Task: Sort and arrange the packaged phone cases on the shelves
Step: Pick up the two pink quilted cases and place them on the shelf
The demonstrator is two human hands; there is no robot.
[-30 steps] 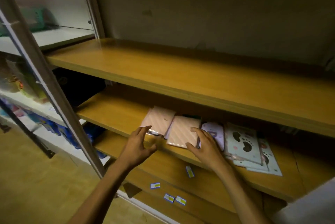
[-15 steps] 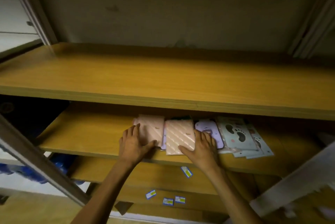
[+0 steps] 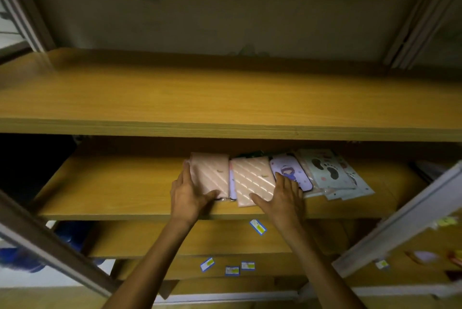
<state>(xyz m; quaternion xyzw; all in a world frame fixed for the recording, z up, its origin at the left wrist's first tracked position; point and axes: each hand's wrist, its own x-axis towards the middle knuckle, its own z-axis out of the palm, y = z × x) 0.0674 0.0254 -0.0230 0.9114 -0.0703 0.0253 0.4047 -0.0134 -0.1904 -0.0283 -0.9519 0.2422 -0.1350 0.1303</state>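
Hands [image 3: 191, 195] slid inward, labels [image 3: 257, 226] unreadable

L hand [image 3: 188, 196]: palm down, fingers [image 3: 186, 173] straight & together, thumb out to the right. R hand [image 3: 283, 197]: palm down, fingers loosely spread, thumb out left. Both forearms bare, reaching fwd.

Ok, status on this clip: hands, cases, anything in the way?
Left hand flat on left pink case, open. Right hand flat on right pink case, open. Both cases lying on middle shelf. Nothing blocking.
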